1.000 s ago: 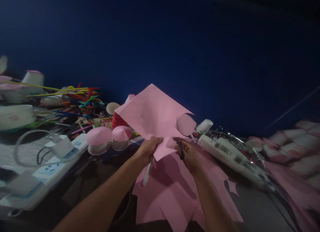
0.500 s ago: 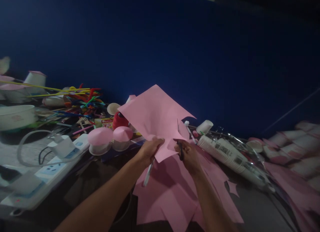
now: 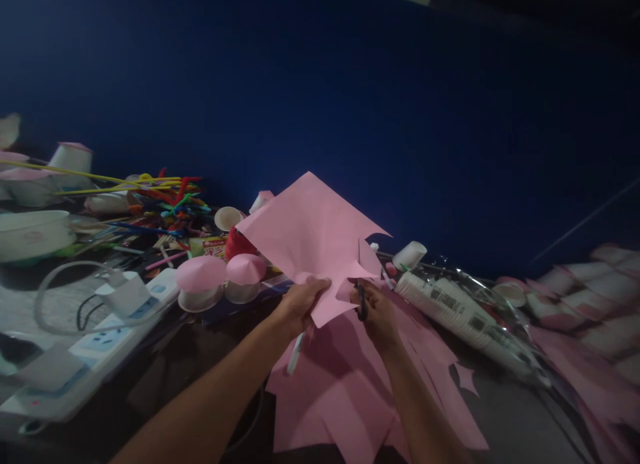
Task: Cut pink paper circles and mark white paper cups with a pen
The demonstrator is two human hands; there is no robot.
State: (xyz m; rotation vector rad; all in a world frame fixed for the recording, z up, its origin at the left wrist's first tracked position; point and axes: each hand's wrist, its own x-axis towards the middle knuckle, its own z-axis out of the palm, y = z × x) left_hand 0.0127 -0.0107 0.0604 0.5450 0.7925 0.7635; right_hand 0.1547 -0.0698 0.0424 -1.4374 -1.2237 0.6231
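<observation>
A large sheet of pink paper (image 3: pixel 320 224) is held up in front of me, its lower edge pinched in my left hand (image 3: pixel 304 304). My right hand (image 3: pixel 374 311) is closed on dark-handled scissors (image 3: pixel 363 303), whose blade points up along the sheet's right side. Curved cuts show in the paper near the blades. A thin white stick-like thing (image 3: pixel 296 354) pokes out below my left hand; I cannot tell whether it is held or lying there. More pink sheets (image 3: pixel 335 391) lie under both hands, some with cut edges.
At left are a white power strip (image 3: pixel 115 331), a plastic tub (image 3: pixel 35 234) and colourful pipe cleaners (image 3: pixel 175 197). Two paper cups wear pink cones (image 3: pixel 200 274). To the right lie a bagged stack of paper cups (image 3: pixel 450 307), a loose cup (image 3: pixel 409 254) and a pink scrap (image 3: pixel 467 379).
The sheet has shifted and turned slightly, and its right edge beside the scissors now curves differently. Both hands have barely moved and keep their hold.
</observation>
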